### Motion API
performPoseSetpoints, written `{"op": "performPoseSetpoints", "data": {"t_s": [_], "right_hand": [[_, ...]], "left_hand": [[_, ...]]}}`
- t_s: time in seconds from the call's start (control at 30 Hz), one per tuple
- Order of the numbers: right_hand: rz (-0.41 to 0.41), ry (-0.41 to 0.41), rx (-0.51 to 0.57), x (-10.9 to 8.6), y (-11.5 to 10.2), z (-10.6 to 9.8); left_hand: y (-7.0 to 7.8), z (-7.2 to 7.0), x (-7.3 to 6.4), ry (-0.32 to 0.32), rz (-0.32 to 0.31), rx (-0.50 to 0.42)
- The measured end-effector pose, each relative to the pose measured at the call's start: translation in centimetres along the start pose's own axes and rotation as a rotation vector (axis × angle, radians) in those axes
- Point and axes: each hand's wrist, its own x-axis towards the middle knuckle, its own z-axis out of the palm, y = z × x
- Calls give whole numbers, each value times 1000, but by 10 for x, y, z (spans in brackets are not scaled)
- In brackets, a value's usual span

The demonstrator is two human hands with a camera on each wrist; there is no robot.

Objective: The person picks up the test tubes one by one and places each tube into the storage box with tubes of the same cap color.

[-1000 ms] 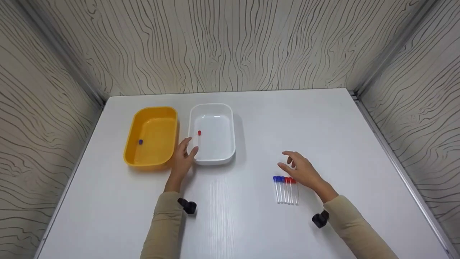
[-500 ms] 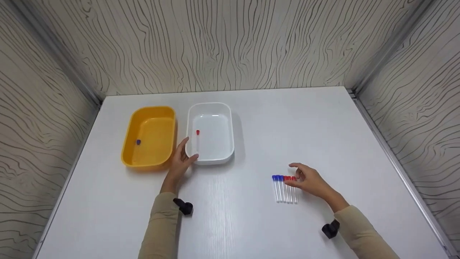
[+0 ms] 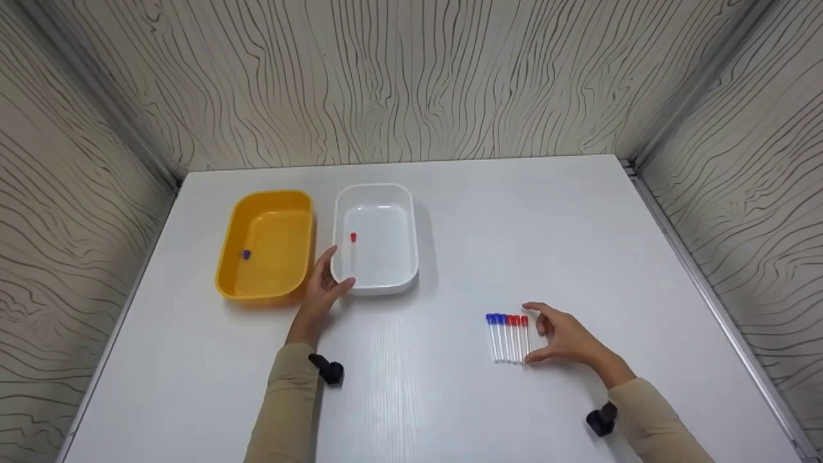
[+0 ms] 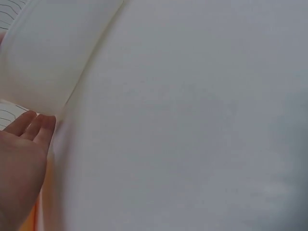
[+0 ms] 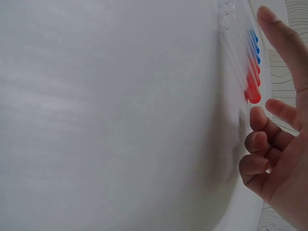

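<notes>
At the near-left corner of the white tray (image 3: 402,283), my left hand (image 3: 316,299) holds the rim between thumb and fingers. In the left wrist view its fingertips (image 4: 48,120) touch the tray's lower edge. A clear test tube with a red cap (image 3: 353,237) lies inside that tray. On the table, a row of clear tubes has three blue caps (image 3: 496,319) and three red caps (image 3: 517,320). My right hand (image 3: 569,337) spans the rightmost red-capped tube (image 5: 253,91), thumb by its bottom and index finger by its cap. Whether it touches the tube I cannot tell.
Left of the white tray stands a yellow tray (image 3: 273,257) with a blue-capped tube (image 3: 246,254) in it. Wood-patterned panels (image 3: 386,83) rise behind and at both sides of the white table (image 3: 411,392). A black camera sits on each wrist.
My right hand has moved down and right, from above the row of tubes to its right side. My left hand has settled on the tray's corner, its thumb slightly lower.
</notes>
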Motion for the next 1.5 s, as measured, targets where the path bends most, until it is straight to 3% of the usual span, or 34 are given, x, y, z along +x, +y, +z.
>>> {"op": "performPoseSetpoints", "data": {"t_s": [0.27,0.57,0.87,1.1,1.5], "right_hand": [[27,-4,-118,-5,3,4],[72,-1,-205,-3,0,6],[100,10,-209,-3,0,11],[49,42,-233,-5,4,11],[46,38,-173,-6,4,8]], "left_hand": [[-1,-1,1,-3,-71,12],[1,-1,5,-22,-64,48],[-2,-6,8,-43,-35,-35],[-5,-5,7,-37,-8,-22],[-6,-6,7,-57,-48,6]]}}
